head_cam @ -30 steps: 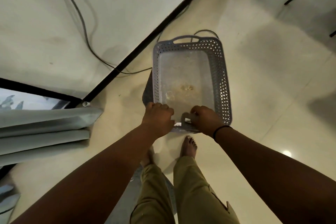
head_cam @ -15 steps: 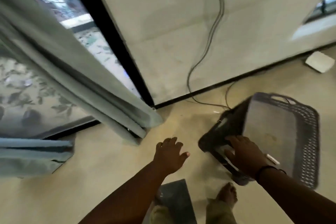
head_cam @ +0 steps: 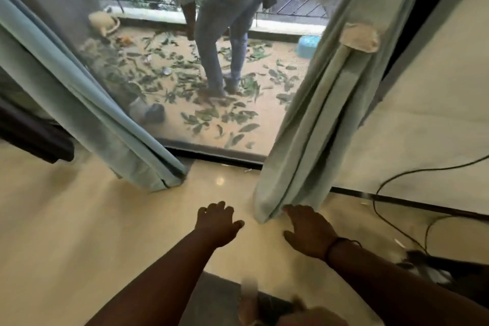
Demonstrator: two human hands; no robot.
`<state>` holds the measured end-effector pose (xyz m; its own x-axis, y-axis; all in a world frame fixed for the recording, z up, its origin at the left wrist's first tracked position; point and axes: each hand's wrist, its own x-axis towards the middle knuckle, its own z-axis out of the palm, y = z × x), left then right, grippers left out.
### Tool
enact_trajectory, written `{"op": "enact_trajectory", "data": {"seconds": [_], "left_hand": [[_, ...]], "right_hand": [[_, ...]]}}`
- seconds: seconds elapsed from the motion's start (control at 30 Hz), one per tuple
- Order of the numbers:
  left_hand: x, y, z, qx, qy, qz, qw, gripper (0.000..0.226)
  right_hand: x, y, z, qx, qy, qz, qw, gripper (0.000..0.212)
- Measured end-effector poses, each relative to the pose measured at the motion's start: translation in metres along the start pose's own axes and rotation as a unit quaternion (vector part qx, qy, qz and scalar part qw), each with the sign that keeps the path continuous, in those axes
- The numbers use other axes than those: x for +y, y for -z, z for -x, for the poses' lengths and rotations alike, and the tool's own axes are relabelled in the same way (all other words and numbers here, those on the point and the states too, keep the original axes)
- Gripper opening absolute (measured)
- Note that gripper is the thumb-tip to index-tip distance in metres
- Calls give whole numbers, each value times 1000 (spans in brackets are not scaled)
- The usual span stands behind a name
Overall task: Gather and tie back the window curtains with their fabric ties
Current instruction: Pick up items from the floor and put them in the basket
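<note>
From the head view, both our hands reach forward with fingers spread, grasping nothing. Our right hand point(head_cam: 308, 231) sits just below the hem of the right curtain point(head_cam: 317, 119), which runs up and away; our left hand point(head_cam: 217, 222) is farther off, and the left curtain point(head_cam: 87, 103) hangs well apart.

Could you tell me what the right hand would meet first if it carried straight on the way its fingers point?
Probably the right curtain: the right hand has its fingertips at the bottom hem already, though depth is unclear.
</note>
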<state>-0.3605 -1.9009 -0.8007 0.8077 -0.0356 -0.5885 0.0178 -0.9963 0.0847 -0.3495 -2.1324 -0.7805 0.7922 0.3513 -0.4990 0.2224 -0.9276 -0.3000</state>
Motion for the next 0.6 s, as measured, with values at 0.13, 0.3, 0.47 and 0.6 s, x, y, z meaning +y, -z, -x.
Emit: {"op": "enact_trajectory", "data": {"seconds": [0.13, 0.3, 0.47, 0.6], "left_hand": [[-17, 6, -33, -5, -5, 31, 999, 60], [-37, 14, -94, -43, -22, 2, 999, 60], [-61, 24, -172, -79, -26, -5, 997, 57], [-76, 23, -222, -113, -25, -10, 993, 55]], "right_hand": [[-36, 5, -50, 10, 53, 6, 999, 56], [-59, 6, -117, 41, 114, 17, 992, 47], [-49, 1, -200, 54, 102, 63, 991, 44], [-31, 1, -251, 45, 55, 101, 992, 35]]}}
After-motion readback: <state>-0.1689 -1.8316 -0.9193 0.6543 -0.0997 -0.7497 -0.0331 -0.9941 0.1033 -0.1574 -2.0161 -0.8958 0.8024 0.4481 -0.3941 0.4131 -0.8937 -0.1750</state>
